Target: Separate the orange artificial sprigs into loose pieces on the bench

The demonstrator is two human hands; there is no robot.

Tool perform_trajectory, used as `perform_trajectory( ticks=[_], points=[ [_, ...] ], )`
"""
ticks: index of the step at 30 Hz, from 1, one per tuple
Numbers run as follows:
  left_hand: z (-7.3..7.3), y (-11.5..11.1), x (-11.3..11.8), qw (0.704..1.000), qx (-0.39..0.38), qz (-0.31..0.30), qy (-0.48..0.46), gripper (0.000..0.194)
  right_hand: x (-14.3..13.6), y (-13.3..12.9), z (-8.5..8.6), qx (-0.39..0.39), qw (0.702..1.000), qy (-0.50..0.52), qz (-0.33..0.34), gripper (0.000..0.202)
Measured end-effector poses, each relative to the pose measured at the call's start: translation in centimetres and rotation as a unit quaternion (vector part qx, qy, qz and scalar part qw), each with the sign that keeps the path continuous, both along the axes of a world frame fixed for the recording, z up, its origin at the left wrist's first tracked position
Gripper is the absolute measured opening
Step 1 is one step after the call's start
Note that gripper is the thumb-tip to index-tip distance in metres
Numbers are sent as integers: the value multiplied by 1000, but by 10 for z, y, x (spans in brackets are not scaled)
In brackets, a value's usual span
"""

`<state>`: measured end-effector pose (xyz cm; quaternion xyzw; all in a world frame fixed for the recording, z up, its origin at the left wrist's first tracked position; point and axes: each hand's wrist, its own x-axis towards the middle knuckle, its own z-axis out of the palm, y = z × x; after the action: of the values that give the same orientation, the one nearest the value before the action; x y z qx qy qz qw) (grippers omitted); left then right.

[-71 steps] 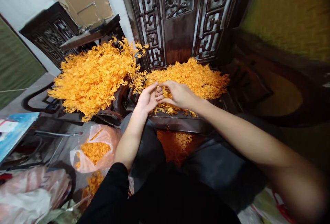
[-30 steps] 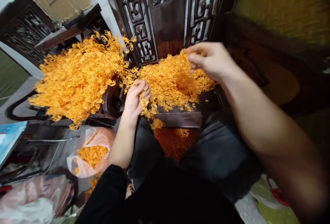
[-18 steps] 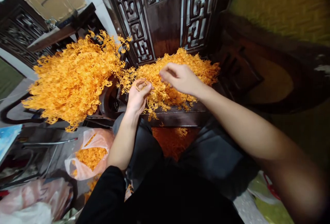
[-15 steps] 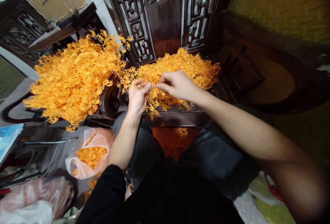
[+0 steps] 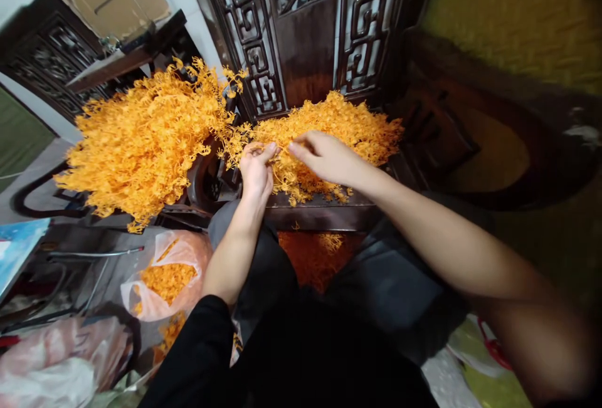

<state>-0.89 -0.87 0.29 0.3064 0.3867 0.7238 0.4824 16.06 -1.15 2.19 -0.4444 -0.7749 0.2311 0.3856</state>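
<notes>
Fine strand in left hand over the seat; loose orange heap close behind

Nearest, both knees (image 5: 399, 289) flank the front of the seat (image 5: 324, 215), leaving modest elbow room. Above its front part, the left hand (image 5: 256, 173) is partly curled, thumb raised, with a thin orange strand (image 5: 254, 148) at its fingers. The right hand (image 5: 327, 156) faces it, fingers bent and thumb near the index finger; whether it grips anything cannot be told.

Handling, as judged: steady the strand in the left hand and work the right fingertips close to the left thumb, in short, light pulls. The strand looks thin and could snap or snag if tugged hard. Lifting it slightly off the heap (image 5: 348, 132) would help, since that tangled orange mass lies on the seat directly beneath and behind the fingers.

The armrest (image 5: 200, 176), at the seat's left, limits sideways travel. A larger pile (image 5: 145, 138) lies beyond that, its sprigs reaching towards the seat. On the floor left of the seat, an open bag (image 5: 197, 254) contains orange bits. Behind the seat rises its carved back (image 5: 305, 51).
</notes>
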Motion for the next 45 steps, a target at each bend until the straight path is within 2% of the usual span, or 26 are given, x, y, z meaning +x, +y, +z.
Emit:
perform_trajectory(
  ticks=[3, 6, 8, 11, 13, 15, 17, 22, 25, 30, 32, 34, 36, 38, 40, 45],
  points=[
    [-2, 9, -7, 999, -12, 46, 4, 41, -11, -20, 10, -58, 995, -46, 61, 42],
    [-1, 17, -15, 991, -51, 122, -11, 42, -14, -46, 24, -115, 971, -31, 209, 38],
    [-1, 15, -16, 993, -52, 100, -14, 42, -14, -51, 24, -188, 947, 8, 260, 30],
    [-1, 4, -9, 999, -15, 43, -14, 41, -15, -38, 6, -274, 934, 100, 205, 22],
    [-1, -3, -4, 999, 5, 42, -22, 42, -17, -27, -7, -258, 940, 161, 156, 20],
    [0, -8, -2, 998, 14, 50, -33, 43, -21, -19, -14, -211, 953, 185, 112, 21],
    [0, -11, -1, 998, 14, 50, -38, 44, -24, -16, -14, -175, 968, 167, 65, 33],
    [-1, -22, 9, 999, 25, 21, -29, 42, -31, -16, -5, -159, 986, 50, -19, 57],
    [-2, -27, 15, 999, 46, 5, -27, 42, -31, -14, -2, -139, 990, 12, -15, 61],
    [5, -27, 9, 999, 18, -28, -21, 38, -27, -17, -1, -125, 988, 12, 94, 67],
    [9, -27, 3, 998, -5, -58, -36, 36, -25, -19, -3, -112, 987, 8, 113, 67],
    [12, -27, -2, 996, -19, -76, -54, 34, -24, -19, -5, -102, 992, -16, 70, 65],
    [13, -27, -5, 995, -27, -69, -64, 33, -23, -18, -6, -86, 994, -61, -8, 64],
    [12, -28, -5, 996, -37, -56, -66, 33, -22, -17, -6, -65, 991, -101, -58, 63],
    [11, -28, -2, 996, -41, -46, -64, 33, -24, -18, -5, -54, 988, -125, -70, 62],
    [5, -33, 12, 997, 2, -41, -60, 33, -29, -20, -5, -68, 991, -114, -24, 69]
  ],
)
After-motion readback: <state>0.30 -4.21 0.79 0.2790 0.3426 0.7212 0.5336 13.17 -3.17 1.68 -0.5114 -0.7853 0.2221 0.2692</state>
